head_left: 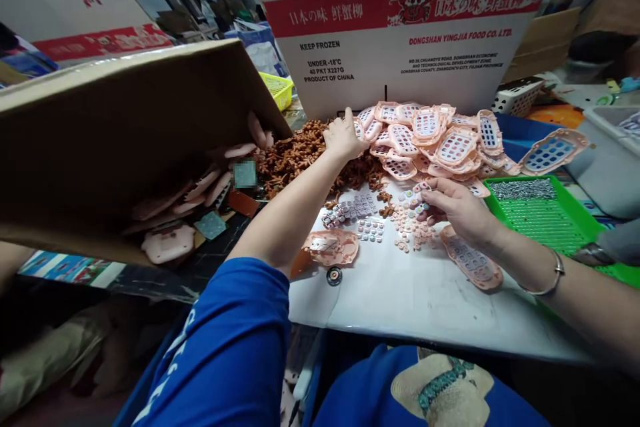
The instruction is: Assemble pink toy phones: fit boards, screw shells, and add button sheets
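My left hand (343, 137) reaches far forward, its fingers curled down at the edge of a heap of pink toy-phone faceplates (440, 140), beside a mound of small brown parts (300, 157). What it grips is hidden. My right hand (453, 207) pinches a small white keypad piece (419, 199) over scattered button pieces (410, 230) on the white table (425, 307). A pink faceplate (473, 263) lies under my right wrist. Another pink shell (333, 247) lies near my left forearm.
A tilted brown carton (100, 140) holding pink shells fills the left. A large white and red frozen-food box (400, 33) stands behind the heap. A green tray (550, 213) with metal screws sits at right, a yellow basket (277, 88) at the back.
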{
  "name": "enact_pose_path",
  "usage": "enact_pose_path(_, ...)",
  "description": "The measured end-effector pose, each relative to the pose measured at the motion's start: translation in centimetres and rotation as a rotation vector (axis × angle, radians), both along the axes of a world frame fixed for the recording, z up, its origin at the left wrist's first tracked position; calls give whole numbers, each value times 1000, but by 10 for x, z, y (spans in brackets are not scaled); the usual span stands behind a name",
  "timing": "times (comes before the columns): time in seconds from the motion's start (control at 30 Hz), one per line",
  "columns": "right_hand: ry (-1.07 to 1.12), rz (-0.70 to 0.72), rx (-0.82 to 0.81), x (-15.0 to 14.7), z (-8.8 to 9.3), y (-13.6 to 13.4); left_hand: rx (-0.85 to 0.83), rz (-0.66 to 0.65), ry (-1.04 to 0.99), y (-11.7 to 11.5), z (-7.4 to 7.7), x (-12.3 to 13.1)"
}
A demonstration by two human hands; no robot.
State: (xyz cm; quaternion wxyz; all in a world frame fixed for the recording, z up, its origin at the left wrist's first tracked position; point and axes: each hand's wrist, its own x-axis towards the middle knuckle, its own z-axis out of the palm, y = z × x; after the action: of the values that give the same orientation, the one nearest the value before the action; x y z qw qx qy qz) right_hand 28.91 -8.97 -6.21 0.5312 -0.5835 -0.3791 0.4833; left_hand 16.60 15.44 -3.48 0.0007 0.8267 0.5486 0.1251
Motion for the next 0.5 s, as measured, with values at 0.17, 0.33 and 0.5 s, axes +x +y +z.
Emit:
enact_pose_path(0.17, 32, -32, 30, 0, 2, -10, -15, -6, -160, 3, -11, 0)
enact_pose_path(0.33, -41, -18, 109, -1, -1, -21, 33, -9, -412, 3, -14, -3)
enact_pose_path(0.5, -324, -86, 493, 5, 6, -38, 111, -305, -526, -40, 11, -22)
